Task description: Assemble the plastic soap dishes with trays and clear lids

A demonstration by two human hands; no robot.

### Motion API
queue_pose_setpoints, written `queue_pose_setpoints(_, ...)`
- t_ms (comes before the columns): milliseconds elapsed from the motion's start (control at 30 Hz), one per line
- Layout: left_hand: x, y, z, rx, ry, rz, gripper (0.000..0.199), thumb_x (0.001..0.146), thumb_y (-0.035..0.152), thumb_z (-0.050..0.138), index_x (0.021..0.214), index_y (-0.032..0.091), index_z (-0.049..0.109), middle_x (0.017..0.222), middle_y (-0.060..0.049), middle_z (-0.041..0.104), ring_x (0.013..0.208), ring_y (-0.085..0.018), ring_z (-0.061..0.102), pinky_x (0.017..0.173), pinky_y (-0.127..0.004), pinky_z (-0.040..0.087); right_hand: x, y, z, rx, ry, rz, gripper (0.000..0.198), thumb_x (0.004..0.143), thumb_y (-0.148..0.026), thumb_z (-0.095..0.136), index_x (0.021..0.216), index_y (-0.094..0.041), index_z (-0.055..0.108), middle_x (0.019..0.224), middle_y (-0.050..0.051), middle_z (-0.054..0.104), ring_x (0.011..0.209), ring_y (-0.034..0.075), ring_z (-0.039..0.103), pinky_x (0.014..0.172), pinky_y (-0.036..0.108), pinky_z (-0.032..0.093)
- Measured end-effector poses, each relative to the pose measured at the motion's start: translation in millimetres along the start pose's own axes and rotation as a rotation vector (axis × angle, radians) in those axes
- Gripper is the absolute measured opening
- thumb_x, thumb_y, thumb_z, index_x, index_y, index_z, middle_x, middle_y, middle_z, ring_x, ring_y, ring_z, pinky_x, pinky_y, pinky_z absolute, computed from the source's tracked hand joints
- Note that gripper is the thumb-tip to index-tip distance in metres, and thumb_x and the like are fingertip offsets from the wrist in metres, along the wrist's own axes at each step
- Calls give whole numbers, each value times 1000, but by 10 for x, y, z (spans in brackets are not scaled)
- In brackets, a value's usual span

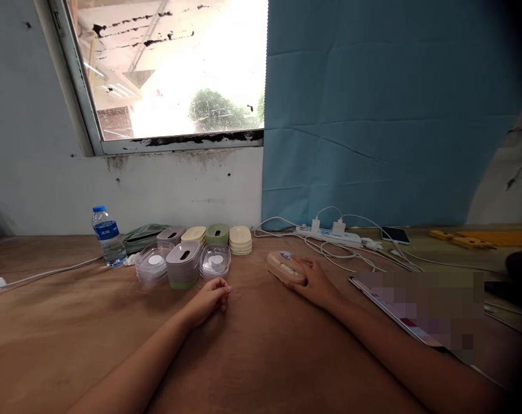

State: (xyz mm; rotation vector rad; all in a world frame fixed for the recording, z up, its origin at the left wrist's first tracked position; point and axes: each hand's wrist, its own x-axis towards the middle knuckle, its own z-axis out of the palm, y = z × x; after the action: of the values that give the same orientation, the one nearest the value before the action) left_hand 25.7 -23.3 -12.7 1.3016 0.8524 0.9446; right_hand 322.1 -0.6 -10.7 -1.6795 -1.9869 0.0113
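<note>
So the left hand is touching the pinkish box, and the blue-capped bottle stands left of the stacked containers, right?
Not quite: the head view shows the right hand touching the pinkish box. The blue-capped bottle does stand left of the stacked containers.

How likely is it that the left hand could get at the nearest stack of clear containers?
Quite likely yes: the left hand appears to hold nothing, and the nearest clear containers stand just beyond it, with nothing visible in the way.

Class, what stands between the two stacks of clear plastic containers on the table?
In the head view, a lilac plastic stack with a dark slot stands between the left clear stack and right clear stack.
</note>
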Motion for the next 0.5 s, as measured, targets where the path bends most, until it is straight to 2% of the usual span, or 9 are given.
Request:
queue_pose_setpoints(67, -16, 19, 13, 25, -10, 8, 20, 70, 29, 57, 68, 17, 41, 48, 8, 42, 40, -5, 40, 42, -18, 28, 182, 107, 67, -118, 67, 124, 72, 67, -51, 56, 129, -21, 34, 119, 13, 38, 114, 29, 40, 91, 39, 35)
queue_pose_setpoints(233, -61, 85, 64, 68, -16, -4, 20, 68, 29, 57, 69, 17, 41, 43, 9, 40, 37, -5, 37, 40, -18, 25, 634, 202, 172, -233, 199, 255, 67, 65, -49, 60, 121, -16, 42, 123, 19, 37, 109, 37, 40, 87, 46, 32)
queue_pose_setpoints(500, -46, 82, 67, 86, -15, -5, 21, 67, 30, 57, 68, 17, 41, 45, 9, 41, 39, -4, 36, 40, -18, 26, 1038, 334, 325, -313, 263, 325, 54, 68, -42, 62, 113, -15, 48, 114, 20, 46, 106, 38, 42, 85, 47, 29)
